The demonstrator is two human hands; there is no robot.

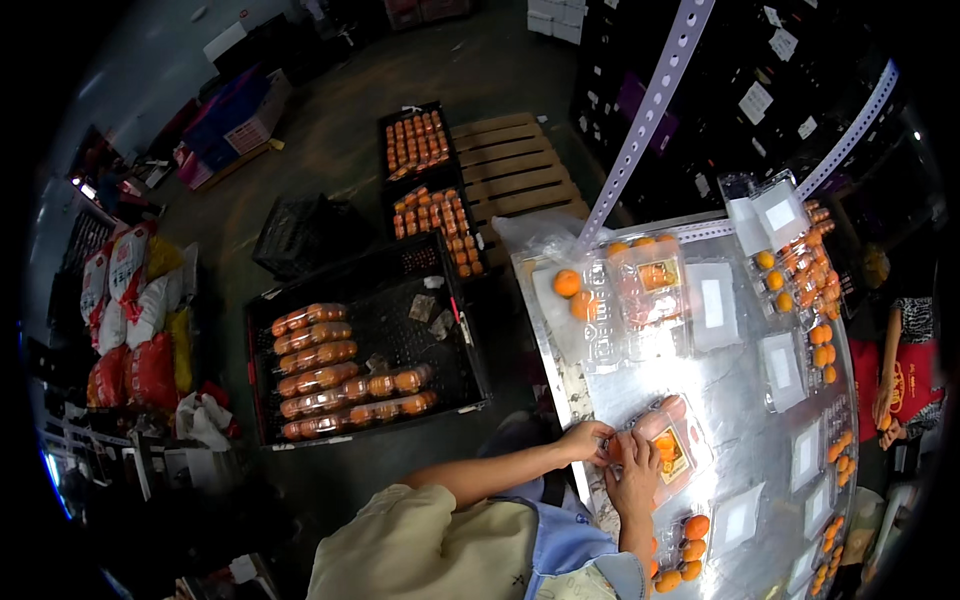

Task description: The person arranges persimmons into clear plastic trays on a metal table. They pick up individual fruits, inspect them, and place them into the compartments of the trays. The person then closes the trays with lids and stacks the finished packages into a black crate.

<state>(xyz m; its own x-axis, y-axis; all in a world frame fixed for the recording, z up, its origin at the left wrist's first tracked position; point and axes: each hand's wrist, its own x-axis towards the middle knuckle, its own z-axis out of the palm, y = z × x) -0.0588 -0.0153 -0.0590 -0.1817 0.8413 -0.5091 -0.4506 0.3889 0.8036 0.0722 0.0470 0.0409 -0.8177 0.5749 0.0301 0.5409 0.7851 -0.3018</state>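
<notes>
A transparent plastic clamshell pack of orange fruit lies on the metal tabletop near its front edge, with a picture label on its lid. My left hand grips the pack's near left corner, its fingers bent around the rim. Beside it, my right hand curls its fingers over the same end. Between the hands an orange fruit shows through the plastic. My fingers hide the pack's corner. Closer to my body, an open tray of orange fruit sits partly behind my right forearm.
More packs, loose fruit and lidded trays occupy the table. To the left, a black crate contains several filled packs. A perforated metal post rises behind. Across the table, a co-worker's hands hold fruit.
</notes>
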